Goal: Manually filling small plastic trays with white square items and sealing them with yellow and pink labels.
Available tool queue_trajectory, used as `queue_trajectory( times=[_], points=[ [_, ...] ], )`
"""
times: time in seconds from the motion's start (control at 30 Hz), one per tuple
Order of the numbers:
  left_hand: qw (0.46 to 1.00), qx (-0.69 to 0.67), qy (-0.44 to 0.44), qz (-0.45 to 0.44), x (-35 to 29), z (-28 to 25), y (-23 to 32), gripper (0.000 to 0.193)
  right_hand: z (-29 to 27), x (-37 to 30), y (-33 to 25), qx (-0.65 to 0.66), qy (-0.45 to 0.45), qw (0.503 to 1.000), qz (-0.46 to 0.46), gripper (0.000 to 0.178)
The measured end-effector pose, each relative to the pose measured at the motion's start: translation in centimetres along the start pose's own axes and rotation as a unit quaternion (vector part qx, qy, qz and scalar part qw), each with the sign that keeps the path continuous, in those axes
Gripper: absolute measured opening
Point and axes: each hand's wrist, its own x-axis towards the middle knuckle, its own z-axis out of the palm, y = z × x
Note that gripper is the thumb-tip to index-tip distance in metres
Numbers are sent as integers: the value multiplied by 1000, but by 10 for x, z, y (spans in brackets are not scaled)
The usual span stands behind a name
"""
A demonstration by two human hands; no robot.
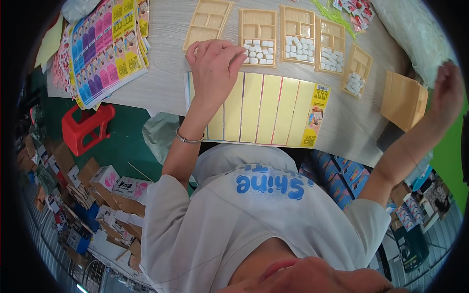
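Observation:
My left hand [215, 63] is at the lower end of the leftmost beige tray [207, 22], its fingers bent and apart. It covers the tray's lower compartment, and its thumb comes close to the white pieces in the tray [258, 22] beside it. Small white block-shaped pieces [298, 49] fill the lower compartments of several trays to the right. Under my left wrist lies a pale yellow printed sheet [251, 110] with coloured dividing lines. My right hand [447, 88], blurred, is raised at the far right beside a large clear plastic bag [415, 34]; its fingers cannot be made out.
Printed colourful sheets [105, 46] are stacked at the left of the table. More beige trays [403, 100] stand nested at the right edge. Red-and-white packets [356, 10] and green strips [337, 14] lie at the back. A red stool [88, 127] is on the floor at left.

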Motion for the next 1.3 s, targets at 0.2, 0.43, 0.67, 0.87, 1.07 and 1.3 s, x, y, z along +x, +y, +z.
queue_trajectory(
  times=[0.2,0.43,0.67,0.87,1.07,1.3],
  points=[
    [1000,10,18,22,1,14,-3,9,237,-150,74,-37,-186,970,154,15],
    [1000,-9,22,20,-10,19,-15,9,304,-167,81,-301,-115,946,-46,14],
    [996,4,72,45,-4,20,-18,10,308,-173,84,-395,-109,908,-87,11],
    [998,12,27,50,1,18,-18,12,312,-173,88,-390,-115,913,-45,9],
    [994,55,-62,71,-1,6,-19,19,279,-156,62,-214,-63,975,-20,12],
    [978,99,-168,72,-12,9,-6,72,67,-24,34,-31,299,952,-55,21]
  ],
)
